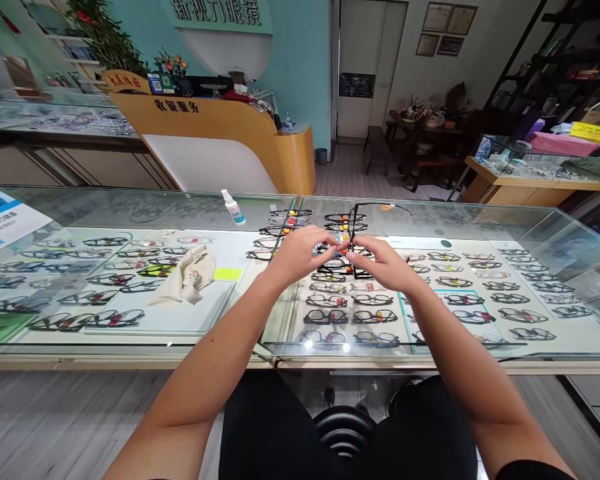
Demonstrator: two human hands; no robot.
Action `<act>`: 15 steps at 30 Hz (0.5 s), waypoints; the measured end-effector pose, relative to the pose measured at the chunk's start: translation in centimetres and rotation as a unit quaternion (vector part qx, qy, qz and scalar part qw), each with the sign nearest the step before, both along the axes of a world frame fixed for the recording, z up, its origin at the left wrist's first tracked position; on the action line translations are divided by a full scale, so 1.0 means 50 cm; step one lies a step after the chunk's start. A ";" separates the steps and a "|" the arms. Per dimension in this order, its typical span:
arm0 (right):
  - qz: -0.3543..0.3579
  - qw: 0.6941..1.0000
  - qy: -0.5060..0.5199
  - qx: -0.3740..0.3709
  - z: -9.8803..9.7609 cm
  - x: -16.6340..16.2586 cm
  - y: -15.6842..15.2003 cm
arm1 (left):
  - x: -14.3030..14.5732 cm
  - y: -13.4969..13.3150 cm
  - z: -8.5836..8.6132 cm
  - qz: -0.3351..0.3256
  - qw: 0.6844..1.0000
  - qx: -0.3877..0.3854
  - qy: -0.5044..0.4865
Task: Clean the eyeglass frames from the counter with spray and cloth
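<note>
A pair of dark-rimmed eyeglasses [353, 223] is held up on edge above the glass counter, one thin temple stretching out to the right. My right hand [383, 267] grips its rim between thumb and fingers. My left hand [303, 253] is closed in a pinch just left of the rim, its fingertips meeting those of the right hand. Whatever sits between the left fingertips is too small to make out. Left of my hands, a crumpled beige cloth [193, 275] lies on the countertop, and a white spray bottle [233, 207] with a blue label stands farther back.
The glass display counter [275, 348] spans the view, with rows of eyeglasses [375, 316] under its top. A white-and-blue sign [5, 220] stands at the left. Beyond are an orange reception desk [210, 123] and another display case [545, 175]. A black stool [345, 427] is below.
</note>
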State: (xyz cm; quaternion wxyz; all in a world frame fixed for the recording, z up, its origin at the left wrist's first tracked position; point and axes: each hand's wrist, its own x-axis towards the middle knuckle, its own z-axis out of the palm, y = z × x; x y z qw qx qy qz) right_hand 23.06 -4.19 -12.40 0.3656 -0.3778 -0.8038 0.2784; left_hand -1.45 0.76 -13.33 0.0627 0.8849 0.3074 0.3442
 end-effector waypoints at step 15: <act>0.002 0.997 -0.074 0.000 0.000 -0.011 -0.005 | 0.004 0.000 -0.018 0.017 0.997 0.009 0.071</act>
